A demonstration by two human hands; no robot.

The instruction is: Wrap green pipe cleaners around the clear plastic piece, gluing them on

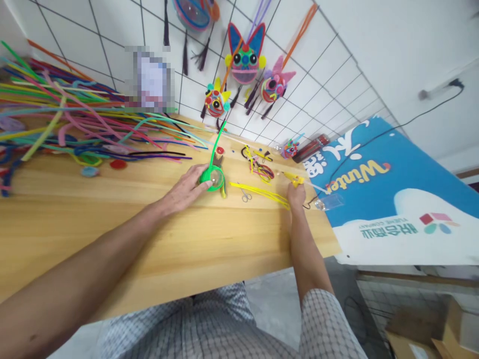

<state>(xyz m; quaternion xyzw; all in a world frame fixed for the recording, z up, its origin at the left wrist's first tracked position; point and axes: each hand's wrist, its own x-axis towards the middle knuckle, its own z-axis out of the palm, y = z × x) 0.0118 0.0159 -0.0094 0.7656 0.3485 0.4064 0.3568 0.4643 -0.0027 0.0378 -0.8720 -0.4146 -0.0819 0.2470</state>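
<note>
My left hand (188,186) is closed around the edge of a small clear round shell wrapped with a green pipe cleaner (215,145), whose loose end sticks up. Dark-handled pliers with a yellow grip (224,191) lie partly hidden behind it. In my right hand (297,196) is a yellow glue gun (296,179), its nozzle toward the left. Several yellow pipe cleaners (264,192) lie between the hands, beside small scissors (246,196). A red round piece (220,150) sits just beyond the green-wrapped shell.
A large pile of coloured pipe cleaners (86,114) covers the table's far left. Finished mask-like ornaments (245,60) hang on the wire grid. Looped pipe-cleaner scraps (264,171) lie mid-table. A black cord (407,119) runs across the blue banner (422,174) at right.
</note>
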